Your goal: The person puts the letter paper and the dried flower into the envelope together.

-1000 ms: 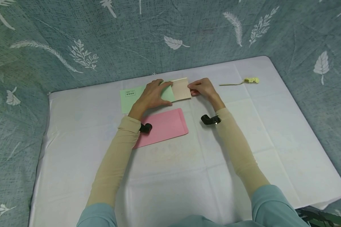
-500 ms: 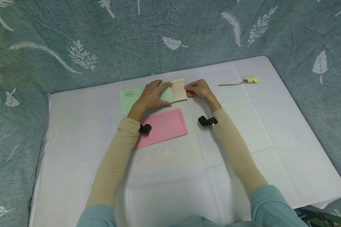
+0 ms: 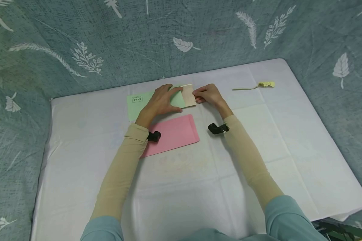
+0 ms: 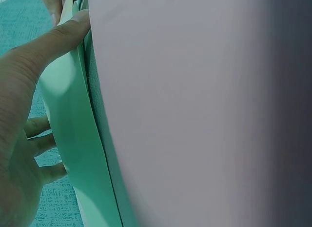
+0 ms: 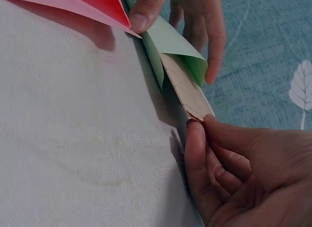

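A light green envelope [image 3: 136, 108] with a small printed box lies near the table's far edge. My left hand [image 3: 162, 100] spans it, thumb on the near edge and fingers on the far edge, and holds it. In the right wrist view the envelope's mouth [image 5: 195, 63] bulges apart. From it sticks out a cream card [image 3: 188, 96], its other end hidden inside. My right hand [image 3: 209, 94] pinches the card's outer end between thumb and forefinger, as the right wrist view shows. Just below my left hand rests a pink envelope [image 3: 178, 132], partly covered by the wrist.
A yellow flower [image 3: 266, 84] on a thin stem lies at the back right. White cloth [image 3: 175, 190] covers the table. Behind it hangs a blue-green curtain [image 3: 144, 36] with white leaf prints. Both wrists carry small black cameras.
My right hand has moved left and slid the cream card farther into the green envelope, so less of it shows. My left hand has stayed in place.
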Demonstrator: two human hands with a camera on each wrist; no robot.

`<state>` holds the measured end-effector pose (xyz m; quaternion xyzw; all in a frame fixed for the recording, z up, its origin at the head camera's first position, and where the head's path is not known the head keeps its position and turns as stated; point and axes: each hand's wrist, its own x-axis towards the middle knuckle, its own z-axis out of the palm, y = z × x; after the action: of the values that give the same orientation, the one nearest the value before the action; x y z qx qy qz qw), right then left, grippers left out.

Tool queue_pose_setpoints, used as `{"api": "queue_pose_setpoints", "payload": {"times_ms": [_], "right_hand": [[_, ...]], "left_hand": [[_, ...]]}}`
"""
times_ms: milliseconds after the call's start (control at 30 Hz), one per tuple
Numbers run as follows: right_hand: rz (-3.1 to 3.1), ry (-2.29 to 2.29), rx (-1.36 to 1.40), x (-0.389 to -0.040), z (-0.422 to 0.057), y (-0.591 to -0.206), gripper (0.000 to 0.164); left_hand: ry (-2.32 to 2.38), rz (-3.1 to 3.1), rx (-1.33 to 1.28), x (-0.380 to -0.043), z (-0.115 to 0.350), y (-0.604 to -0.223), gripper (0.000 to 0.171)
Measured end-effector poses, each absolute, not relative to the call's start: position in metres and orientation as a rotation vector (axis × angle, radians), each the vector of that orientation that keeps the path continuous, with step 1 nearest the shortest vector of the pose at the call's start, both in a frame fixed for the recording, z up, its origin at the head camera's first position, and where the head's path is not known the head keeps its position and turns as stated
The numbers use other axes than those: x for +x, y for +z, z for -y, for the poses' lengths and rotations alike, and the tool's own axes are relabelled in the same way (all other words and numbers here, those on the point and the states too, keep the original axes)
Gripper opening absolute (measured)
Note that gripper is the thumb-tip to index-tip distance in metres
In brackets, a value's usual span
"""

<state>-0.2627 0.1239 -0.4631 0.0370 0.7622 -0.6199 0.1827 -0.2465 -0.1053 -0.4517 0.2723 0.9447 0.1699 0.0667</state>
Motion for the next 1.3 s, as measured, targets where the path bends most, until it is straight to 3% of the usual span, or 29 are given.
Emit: {"api": "queue_pose_setpoints", "payload": {"times_ms": [1300], "right_hand": [[-2.133, -1.741, 0.082, -0.26, -0.1, -0.459, 0.027]], "left_hand": [[0.538, -2.865, 0.831, -0.245, 0.106, -0.452, 0.089]]}}
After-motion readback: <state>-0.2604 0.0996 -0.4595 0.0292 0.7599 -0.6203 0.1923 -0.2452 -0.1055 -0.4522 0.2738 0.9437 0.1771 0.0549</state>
